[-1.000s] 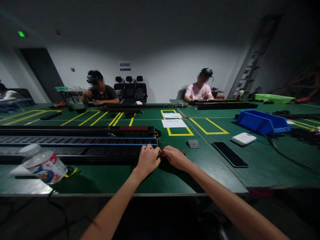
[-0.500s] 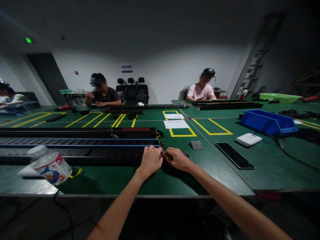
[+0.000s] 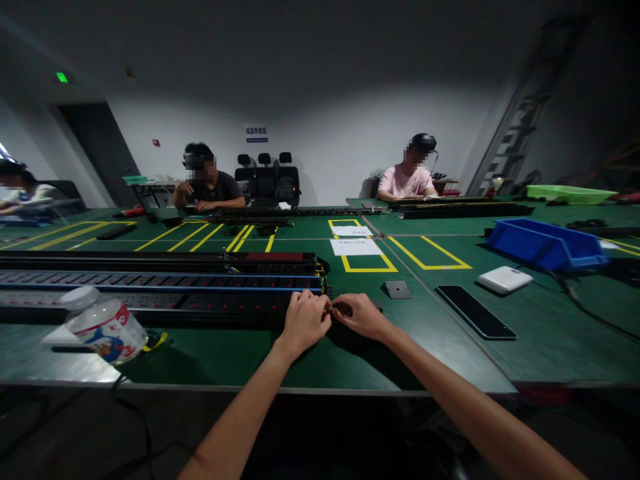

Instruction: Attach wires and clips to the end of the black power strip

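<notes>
Several long black rails with rows of slots and small red marks lie side by side on the green table. At their right end, my left hand rests with bent fingers over the nearest rail's end. Fingertips of my right hand are pinched just beside it, almost meeting the left ones. Between the two sits something small, partly yellowish, too tiny to make out. Both hands are closed. Thin yellow wires show at the rail ends behind my left hand.
A clear jar stands at the left. Rightward lie a small metal bracket, a black phone, a white box and a blue bin. Paper sheets lie behind my hands. Co-workers sit across the table.
The whole view has shifted slightly, so things appear a little farther right. My hands keep the same pinched pose at the rail's end.
</notes>
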The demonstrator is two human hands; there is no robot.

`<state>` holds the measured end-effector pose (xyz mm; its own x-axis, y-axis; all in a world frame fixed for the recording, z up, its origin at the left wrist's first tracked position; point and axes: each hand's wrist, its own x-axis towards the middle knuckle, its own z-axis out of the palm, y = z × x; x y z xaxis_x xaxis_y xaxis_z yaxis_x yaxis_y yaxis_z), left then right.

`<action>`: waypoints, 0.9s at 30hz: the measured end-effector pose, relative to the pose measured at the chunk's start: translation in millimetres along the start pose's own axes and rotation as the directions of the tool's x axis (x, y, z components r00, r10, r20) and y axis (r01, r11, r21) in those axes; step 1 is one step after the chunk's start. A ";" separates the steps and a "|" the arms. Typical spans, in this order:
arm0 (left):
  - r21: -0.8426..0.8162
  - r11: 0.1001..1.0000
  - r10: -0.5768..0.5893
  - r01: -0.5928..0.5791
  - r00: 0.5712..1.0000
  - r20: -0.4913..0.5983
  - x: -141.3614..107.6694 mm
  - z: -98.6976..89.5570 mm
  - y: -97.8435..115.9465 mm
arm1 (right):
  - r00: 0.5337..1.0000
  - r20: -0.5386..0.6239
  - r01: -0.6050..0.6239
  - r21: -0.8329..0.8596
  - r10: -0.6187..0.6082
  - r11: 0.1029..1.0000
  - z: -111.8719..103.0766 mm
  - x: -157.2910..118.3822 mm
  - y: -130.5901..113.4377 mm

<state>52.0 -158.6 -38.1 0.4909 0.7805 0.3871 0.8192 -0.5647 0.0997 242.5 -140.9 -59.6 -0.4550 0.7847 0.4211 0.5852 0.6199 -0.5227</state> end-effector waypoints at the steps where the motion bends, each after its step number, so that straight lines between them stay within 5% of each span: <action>1: -0.007 1.000 -0.001 0.001 1.000 -0.001 -0.1 -0.2 0.1 | 1.000 0.002 -0.003 0.010 0.003 1.000 -0.2 0.1 0.0; 17: -0.066 0.996 -0.061 0.059 0.998 -0.026 -1.5 -0.1 2.6 | 1.000 0.016 -0.020 0.047 0.019 0.999 -4.5 1.0 1.1; 27: 0.057 0.995 -0.071 0.076 0.993 -0.099 -2.0 3.3 12.1 | 0.996 0.045 -0.084 0.105 0.080 0.991 -5.7 3.3 2.8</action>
<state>61.9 -166.1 -40.7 0.4003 0.7881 0.4676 0.8699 -0.4873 0.0767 246.5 -136.6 -55.5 -0.4366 0.8312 0.3442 0.5478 0.5491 -0.6311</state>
